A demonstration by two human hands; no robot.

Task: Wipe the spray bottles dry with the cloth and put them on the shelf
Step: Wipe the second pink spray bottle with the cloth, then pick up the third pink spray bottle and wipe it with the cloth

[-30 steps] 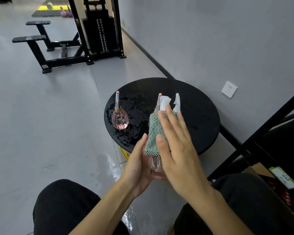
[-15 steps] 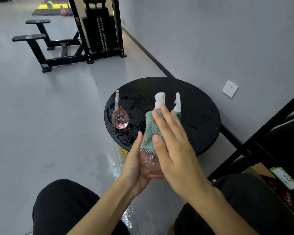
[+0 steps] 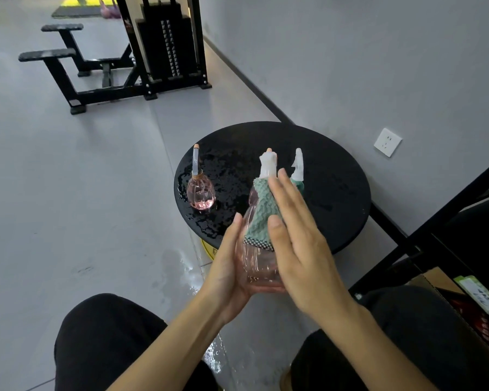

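Cloth (image 3: pixel 261 215) slid up bottle (image 3: pixel 259 266) under right hand (image 3: pixel 302 249)

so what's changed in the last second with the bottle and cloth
The held pink bottle has turned in the left hand, so its white spray head faces differently, and the right hand has slid the green cloth slightly across it. Nothing taken or let go. The small pink bottle, the green bottle and the wet black table stayed put.

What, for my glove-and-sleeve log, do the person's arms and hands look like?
The left hand and right hand are bare: no gloves, and no rings or watch show. The forearms are uncovered, with no sleeve in view. Black trousers cover the legs below.
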